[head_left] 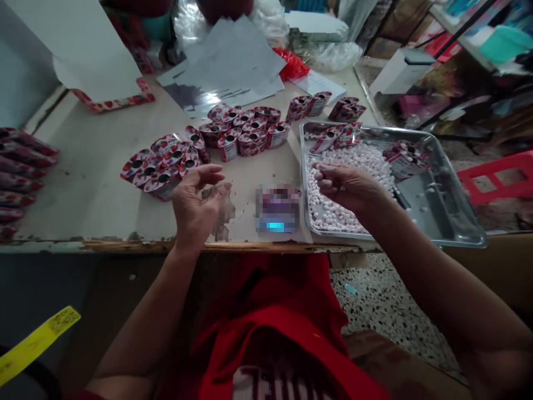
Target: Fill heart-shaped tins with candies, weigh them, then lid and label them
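My left hand [195, 203] hovers palm-up over the table's front edge, fingers curled loosely apart, with nothing visible in it; the nearest things are small red strawberry-print boxes [160, 164]. My right hand [345, 186] reaches into a metal tray [441, 222], fingers bunched in a pinch over a heap of small pale pink candies [358, 161]. What the fingertips hold is too small to make out. More red boxes [245, 130] stand in a cluster mid-table, and a few lie inside the tray [406, 155].
Flat red box blanks [20, 172] are stacked at the left edge. Grey paper sheets [229, 66] and plastic bags lie at the back. A blurred item [278, 210] sits between my hands. A red stool [499, 178] stands right of the table.
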Motion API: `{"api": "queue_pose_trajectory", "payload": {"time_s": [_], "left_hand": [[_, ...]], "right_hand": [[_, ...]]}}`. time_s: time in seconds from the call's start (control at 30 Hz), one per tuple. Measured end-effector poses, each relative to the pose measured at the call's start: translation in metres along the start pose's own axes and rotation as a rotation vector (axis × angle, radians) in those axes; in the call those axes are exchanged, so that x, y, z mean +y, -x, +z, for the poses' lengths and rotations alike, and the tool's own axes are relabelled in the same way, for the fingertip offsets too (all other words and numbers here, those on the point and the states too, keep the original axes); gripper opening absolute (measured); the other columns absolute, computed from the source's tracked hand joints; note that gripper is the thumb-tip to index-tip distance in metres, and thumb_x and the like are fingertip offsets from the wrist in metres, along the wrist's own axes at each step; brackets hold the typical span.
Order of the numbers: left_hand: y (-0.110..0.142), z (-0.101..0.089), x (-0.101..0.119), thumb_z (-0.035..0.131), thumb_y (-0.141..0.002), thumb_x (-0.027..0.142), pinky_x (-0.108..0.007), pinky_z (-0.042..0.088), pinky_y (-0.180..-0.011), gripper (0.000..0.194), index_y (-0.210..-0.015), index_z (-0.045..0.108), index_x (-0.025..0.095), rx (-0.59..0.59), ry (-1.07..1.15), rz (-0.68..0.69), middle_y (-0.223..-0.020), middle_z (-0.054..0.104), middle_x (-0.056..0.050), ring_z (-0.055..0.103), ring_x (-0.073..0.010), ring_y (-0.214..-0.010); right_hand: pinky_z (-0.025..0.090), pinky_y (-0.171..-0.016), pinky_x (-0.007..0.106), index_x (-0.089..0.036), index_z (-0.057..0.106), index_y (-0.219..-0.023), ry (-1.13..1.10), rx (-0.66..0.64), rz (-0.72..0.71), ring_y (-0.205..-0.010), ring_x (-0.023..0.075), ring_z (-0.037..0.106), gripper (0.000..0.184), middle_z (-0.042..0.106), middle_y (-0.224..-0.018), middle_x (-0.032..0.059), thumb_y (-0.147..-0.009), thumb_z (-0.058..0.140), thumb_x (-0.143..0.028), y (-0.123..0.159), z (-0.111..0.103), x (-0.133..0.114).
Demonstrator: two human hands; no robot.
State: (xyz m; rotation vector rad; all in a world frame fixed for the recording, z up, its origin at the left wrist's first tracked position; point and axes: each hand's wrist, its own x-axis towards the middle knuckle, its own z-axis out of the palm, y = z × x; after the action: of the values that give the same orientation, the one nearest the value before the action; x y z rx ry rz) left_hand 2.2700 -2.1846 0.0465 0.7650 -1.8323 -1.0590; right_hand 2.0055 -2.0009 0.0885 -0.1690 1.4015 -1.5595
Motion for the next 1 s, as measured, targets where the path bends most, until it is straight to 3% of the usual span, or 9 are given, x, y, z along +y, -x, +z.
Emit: {"api": "queue_pose_trajectory", "payload": {"time_s": [0.23, 0.47, 0.67, 0.8, 0.9, 1.0], "left_hand": [[-0.001, -0.001, 0.023, 0.082, -0.085, 0.018, -0.032, 0.058, -0.092, 0.025, -0.110, 0.078, 0.021, 0.019, 0.053, 0.067, -0.101, 0.078, -0.002, 0.073, -0.0159, -0.092], [0.004, -0.003, 0.034, 0.083, -0.085, 0.018, -0.036, 0.058, -0.096, 0.028, -0.112, 0.078, 0.022, 0.045, 0.003, 0.108, -0.105, 0.078, -0.002, 0.073, -0.0171, -0.096], [0.006, 0.010, 0.030, 0.090, -0.078, 0.016, -0.044, 0.058, -0.103, 0.048, -0.122, 0.074, 0.026, -0.072, -0.043, 0.146, -0.115, 0.077, -0.003, 0.073, -0.0224, -0.105], [0.010, 0.021, 0.027, 0.093, -0.077, 0.017, -0.044, 0.058, -0.102, 0.049, -0.122, 0.074, 0.022, -0.136, -0.093, 0.139, -0.116, 0.077, -0.006, 0.074, -0.0246, -0.106], [0.012, 0.029, 0.026, 0.094, -0.077, 0.019, -0.043, 0.056, -0.105, 0.052, -0.125, 0.073, 0.021, -0.252, -0.193, 0.116, -0.120, 0.077, -0.006, 0.073, -0.0252, -0.111], [0.010, 0.041, 0.029, 0.096, -0.074, 0.020, -0.044, 0.054, -0.109, 0.064, -0.132, 0.070, 0.021, -0.370, -0.313, 0.101, -0.128, 0.076, -0.007, 0.070, -0.0277, -0.118]], "right_hand": [[0.041, -0.044, 0.012, -0.015, 0.073, -0.093, 0.136, -0.004, -0.009, -0.052, 0.0048, 0.050, 0.010, 0.066, -0.072, 0.0023, -0.089, 0.077, -0.007, 0.017, 0.016, -0.001], [0.037, -0.042, 0.012, -0.014, 0.075, -0.093, 0.168, -0.054, -0.052, -0.051, 0.0043, 0.047, 0.008, 0.065, -0.070, 0.0019, -0.090, 0.074, -0.007, 0.022, 0.032, -0.004], [0.031, -0.042, 0.016, -0.017, 0.077, -0.092, 0.338, -0.156, -0.193, -0.053, 0.0062, 0.043, 0.007, 0.060, -0.065, -0.0013, -0.088, 0.083, -0.019, 0.018, 0.037, 0.002], [0.033, -0.046, 0.019, -0.016, 0.079, -0.092, 0.461, -0.204, -0.163, -0.056, 0.0076, 0.048, 0.014, 0.064, -0.065, 0.0000, -0.084, 0.087, -0.024, 0.009, 0.041, 0.011], [0.029, -0.045, 0.018, -0.013, 0.079, -0.095, 0.354, -0.182, -0.132, -0.053, 0.0058, 0.043, 0.020, 0.060, -0.064, -0.0025, -0.080, 0.088, -0.023, 0.004, 0.034, 0.006], [0.032, -0.045, 0.016, -0.016, 0.075, -0.093, 0.088, -0.056, -0.206, -0.052, 0.0042, 0.040, 0.023, 0.059, -0.068, -0.0039, -0.072, 0.085, -0.014, 0.001, 0.018, -0.009]]}}
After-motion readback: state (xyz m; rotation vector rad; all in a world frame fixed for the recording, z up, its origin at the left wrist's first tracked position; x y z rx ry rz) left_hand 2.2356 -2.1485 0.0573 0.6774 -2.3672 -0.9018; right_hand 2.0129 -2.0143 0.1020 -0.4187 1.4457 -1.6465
